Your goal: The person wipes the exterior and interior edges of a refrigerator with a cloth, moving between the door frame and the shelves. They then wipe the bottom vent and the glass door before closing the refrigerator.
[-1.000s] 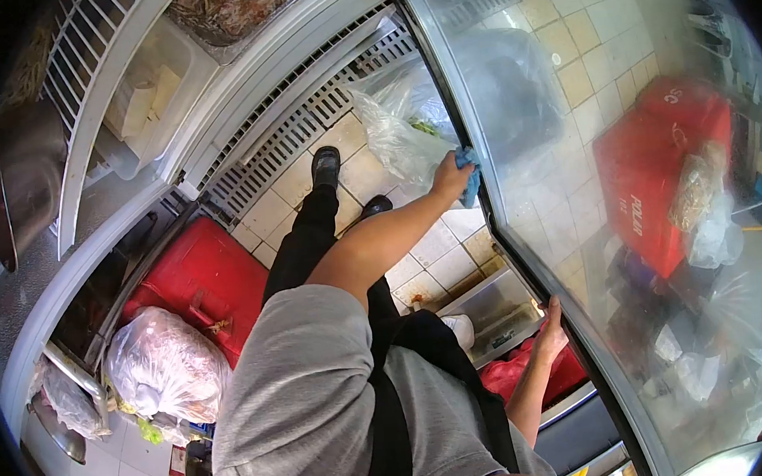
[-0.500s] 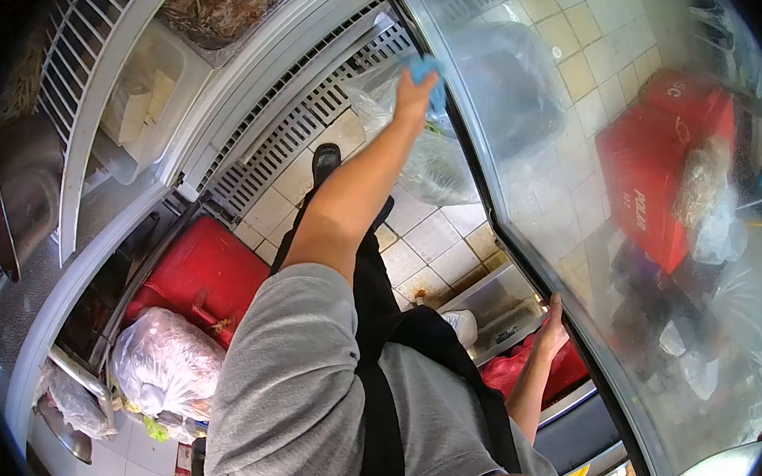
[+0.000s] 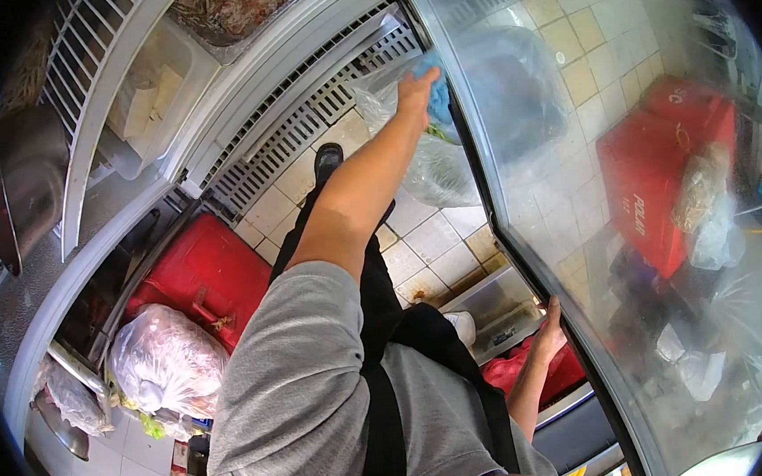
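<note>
My left hand (image 3: pixel 416 95) is closed on a blue cloth (image 3: pixel 438 99), which lies against the dark inner edge of a glass door (image 3: pixel 525 137) near its upper end. Lower down, my right hand (image 3: pixel 550 336) grips the door's frame (image 3: pixel 577 334), thumb up; its other fingers are partly hidden. The door stands swung out, its glass fogged and streaked. Just beyond the cloth, a clear plastic bag (image 3: pixel 439 175) with something green in it sits on the floor.
At left is an open fridge with a wire shelf (image 3: pixel 87 91), a plastic tub (image 3: pixel 159 90) and a metal bowl (image 3: pixel 32 185). Below it are a red container (image 3: pixel 209 274) and a stuffed plastic bag (image 3: pixel 167 358). Through the glass shows a red box (image 3: pixel 645 181). My shoe (image 3: pixel 328 160) is on tiles.
My left hand has shifted slightly right and downward with the blue cloth along the door's edge. My right hand keeps its hold on the frame.
</note>
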`<state>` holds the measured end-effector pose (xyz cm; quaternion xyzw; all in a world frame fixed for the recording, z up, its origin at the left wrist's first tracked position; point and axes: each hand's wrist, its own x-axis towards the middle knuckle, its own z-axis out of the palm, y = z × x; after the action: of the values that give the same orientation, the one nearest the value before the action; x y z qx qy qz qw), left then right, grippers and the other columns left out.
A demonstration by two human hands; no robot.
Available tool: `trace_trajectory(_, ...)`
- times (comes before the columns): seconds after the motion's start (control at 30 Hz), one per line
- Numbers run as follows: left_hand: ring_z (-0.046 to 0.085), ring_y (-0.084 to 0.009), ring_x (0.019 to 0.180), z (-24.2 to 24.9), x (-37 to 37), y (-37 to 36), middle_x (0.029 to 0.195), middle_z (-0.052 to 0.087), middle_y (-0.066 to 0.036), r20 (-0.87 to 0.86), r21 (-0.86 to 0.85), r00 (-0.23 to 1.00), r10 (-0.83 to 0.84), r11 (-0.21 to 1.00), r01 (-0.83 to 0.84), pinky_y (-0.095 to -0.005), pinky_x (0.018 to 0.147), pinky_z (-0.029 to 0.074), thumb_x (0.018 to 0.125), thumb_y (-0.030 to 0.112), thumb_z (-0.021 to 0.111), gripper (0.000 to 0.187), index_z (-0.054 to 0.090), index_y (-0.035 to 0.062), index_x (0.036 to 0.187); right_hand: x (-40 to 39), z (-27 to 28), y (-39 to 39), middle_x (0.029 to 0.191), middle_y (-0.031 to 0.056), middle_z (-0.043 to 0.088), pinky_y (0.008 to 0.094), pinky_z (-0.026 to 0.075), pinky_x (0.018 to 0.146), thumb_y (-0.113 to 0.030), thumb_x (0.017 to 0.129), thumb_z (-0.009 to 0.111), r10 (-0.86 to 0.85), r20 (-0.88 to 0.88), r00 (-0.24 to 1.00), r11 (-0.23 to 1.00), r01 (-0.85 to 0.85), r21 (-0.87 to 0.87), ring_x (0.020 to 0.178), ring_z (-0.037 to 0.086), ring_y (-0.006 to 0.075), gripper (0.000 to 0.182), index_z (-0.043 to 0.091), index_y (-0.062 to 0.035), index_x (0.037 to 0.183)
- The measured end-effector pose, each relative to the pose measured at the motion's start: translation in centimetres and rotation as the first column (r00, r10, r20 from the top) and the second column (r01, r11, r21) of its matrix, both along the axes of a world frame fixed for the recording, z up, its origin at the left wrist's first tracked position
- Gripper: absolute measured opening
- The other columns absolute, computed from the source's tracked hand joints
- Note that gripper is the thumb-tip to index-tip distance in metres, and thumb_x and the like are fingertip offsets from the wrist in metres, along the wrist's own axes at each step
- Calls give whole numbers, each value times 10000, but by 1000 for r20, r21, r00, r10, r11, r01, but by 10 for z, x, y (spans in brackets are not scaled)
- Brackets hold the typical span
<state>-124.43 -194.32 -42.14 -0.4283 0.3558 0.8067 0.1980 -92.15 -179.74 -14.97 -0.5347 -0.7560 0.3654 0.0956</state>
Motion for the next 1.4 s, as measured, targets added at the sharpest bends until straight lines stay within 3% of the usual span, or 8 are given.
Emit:
trace_trajectory(0.53, 593, -221, 780, -51, -23, 4, 910, 603, -112, -38, 78, 999, -7, 997, 9, -382, 659, 484, 705, 96, 676, 390, 523, 20, 1055, 1, -6, 14, 1039, 140, 581, 316, 430, 838, -230, 808, 639, -9, 74, 997, 1000, 8, 2, 900, 552, 212, 390, 577, 75, 1043)
trace_trajectory(0.7, 596, -210, 766, 6, 29, 5, 872, 609, -92, -33, -25, 961, -273, 962, 272, -381, 664, 489, 706, 72, 640, 340, 552, 32, 1032, 14, -12, 28, 994, 137, 590, 318, 478, 770, -240, 808, 641, -23, 47, 999, 996, 26, -80, 880, 556, 206, 386, 584, 74, 1025)
trace_trajectory(1.03, 525, -311, 945, -23, -135, -34, 1029, 544, -191, -192, -358, 973, -131, 932, 54, -390, 836, 410, 824, 140, 538, 341, 492, -20, 1122, -8, 0, 13, 1030, 143, 590, 331, 411, 851, -251, 805, 639, -55, 145, 988, 998, 54, 11, 916, 541, 227, 402, 591, 89, 1015)
trace_trajectory(1.1, 489, -366, 1014, -23, -121, -21, 1065, 514, -230, -196, -338, 971, -137, 939, 64, -405, 912, 363, 835, 147, 504, 360, 478, -33, 1145, -4, -2, 17, 1026, 143, 592, 330, 412, 849, -252, 804, 639, -47, 140, 989, 999, 47, -1, 914, 541, 225, 402, 592, 83, 1021)
trace_trajectory(1.2, 565, -218, 888, 12, -60, -6, 1011, 577, -127, -245, -345, 964, -98, 938, 8, -362, 793, 456, 820, 127, 571, 359, 472, 11, 1145, -4, -4, 18, 971, 122, 599, 314, 426, 797, -241, 804, 641, -12, 102, 995, 1000, 11, 6, 846, 548, 201, 356, 604, 63, 985)
trace_trajectory(1.27, 544, -211, 932, -53, -5, 22, 1036, 562, -119, -217, -342, 956, -198, 933, 116, -355, 833, 431, 833, 135, 555, 365, 450, 27, 1166, 7, -10, 25, 932, 104, 600, 305, 430, 769, -223, 798, 652, -4, 86, 996, 999, 8, -48, 809, 547, 185, 321, 609, 54, 953)
trace_trajectory(1.3, 525, -206, 962, 13, 30, 26, 1044, 554, -111, -144, -279, 976, -165, 953, 120, -354, 844, 415, 847, 155, 539, 352, 456, 39, 1169, 7, -13, 25, 911, 94, 599, 301, 428, 755, -214, 793, 659, -25, 56, 998, 999, 28, -42, 792, 544, 178, 302, 609, 49, 934)
trace_trajectory(1.4, 506, -255, 1014, 6, 128, 58, 1092, 539, -138, -108, -203, 942, -317, 935, 292, -347, 864, 397, 854, 205, 530, 410, 419, 20, 1203, 6, -15, 19, 855, 66, 595, 290, 423, 719, -188, 780, 677, -67, -25, 997, 998, 66, -21, 746, 533, 162, 253, 611, 35, 880)
